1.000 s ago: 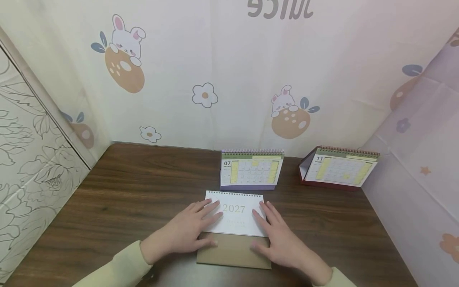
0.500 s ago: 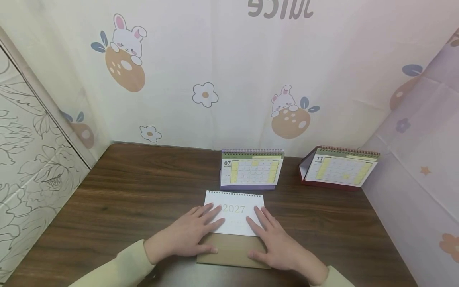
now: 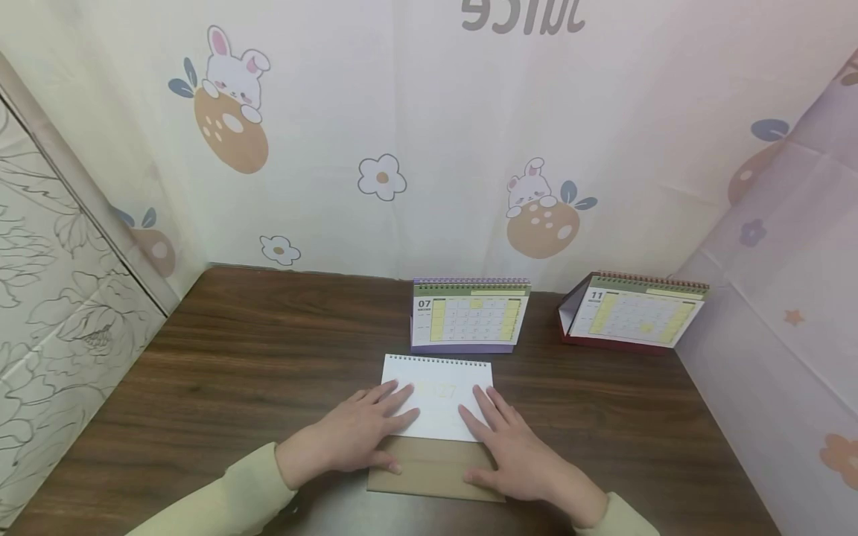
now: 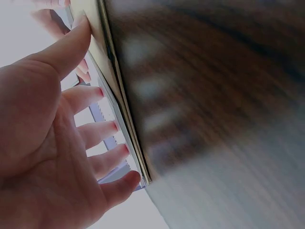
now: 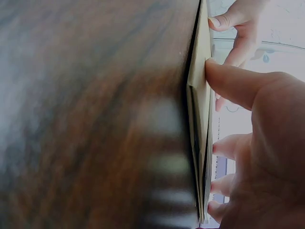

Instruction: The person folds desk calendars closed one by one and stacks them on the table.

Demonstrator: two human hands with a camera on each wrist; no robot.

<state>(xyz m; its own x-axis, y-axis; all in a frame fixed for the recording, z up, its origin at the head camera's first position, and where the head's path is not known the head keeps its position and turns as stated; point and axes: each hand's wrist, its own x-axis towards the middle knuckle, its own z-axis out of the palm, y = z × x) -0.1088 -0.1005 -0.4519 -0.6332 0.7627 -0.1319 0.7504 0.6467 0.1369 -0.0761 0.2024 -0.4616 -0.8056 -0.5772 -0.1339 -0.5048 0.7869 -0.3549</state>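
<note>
A desk calendar [image 3: 436, 409] lies flat near the front of the table, its white cover marked 2027 and spiral-bound along the far edge. Below the cover shows its brown cardboard base [image 3: 436, 469]. My left hand [image 3: 351, 432] rests on its left side with fingers spread, thumb on the cardboard. On the right side my right hand [image 3: 519, 454] rests likewise, fingertips on the white page and thumb on the base. Both wrist views show the left hand [image 4: 52, 129] and the right hand [image 5: 267, 133] with fingertips touching the folded calendar's top face.
Behind the flat calendar stands a purple-based desk calendar [image 3: 469, 316] showing 07. A red-based one showing 11 [image 3: 637, 309] stands at the back right. A printed curtain [image 3: 442, 134] hangs behind the brown wooden table [image 3: 268, 350].
Both hands have slid slightly inward over the calendar, the right fingertips moving left on the white cover. Between half a second ago and now they have hardly moved.
</note>
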